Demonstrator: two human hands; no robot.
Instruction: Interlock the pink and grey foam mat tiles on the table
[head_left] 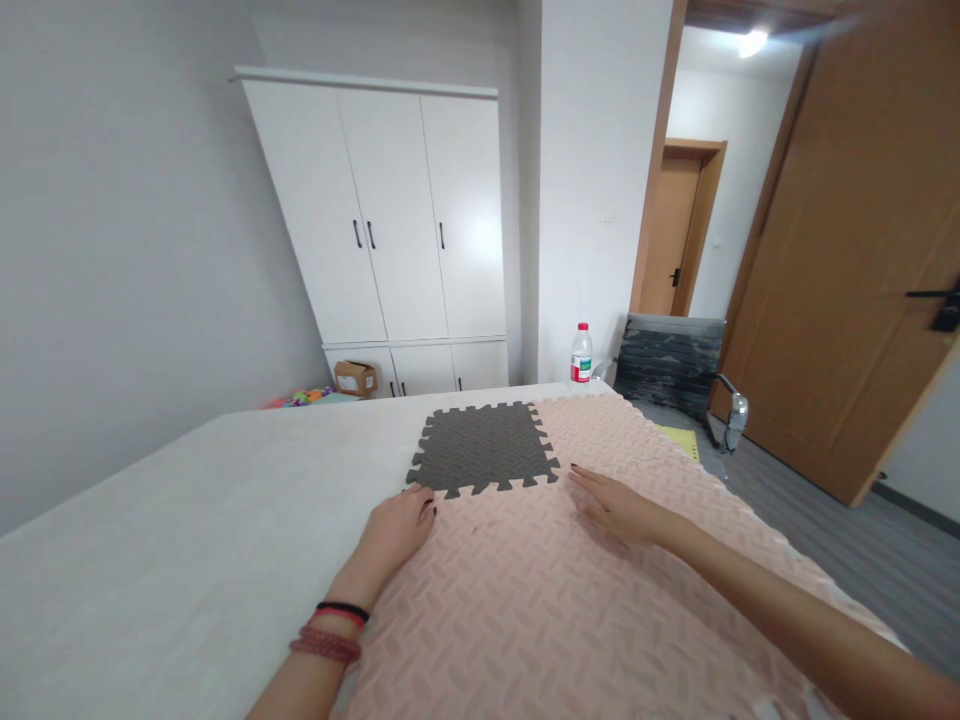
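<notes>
**Left hand and right hand at the near corners of a dark grey foam tile**

The left hand has its fingers bent down at the tile's near left corner; whether they pinch an edge cannot be told. The right hand is open and holds nothing, fingers extended over the pink foam mat, just beside the tile's near right corner. The tile lies flat, toothed all round, with pink along its near and right sides; how far the teeth interlock is unclear. Left of both spreads the white bench.

Black and red bands circle the left wrist. A red-capped bottle stands upright by the bench's far right edge, near a dark-backed chair. Farther off are a cardboard box, a white cabinet and, on the right, an open wooden door.
</notes>
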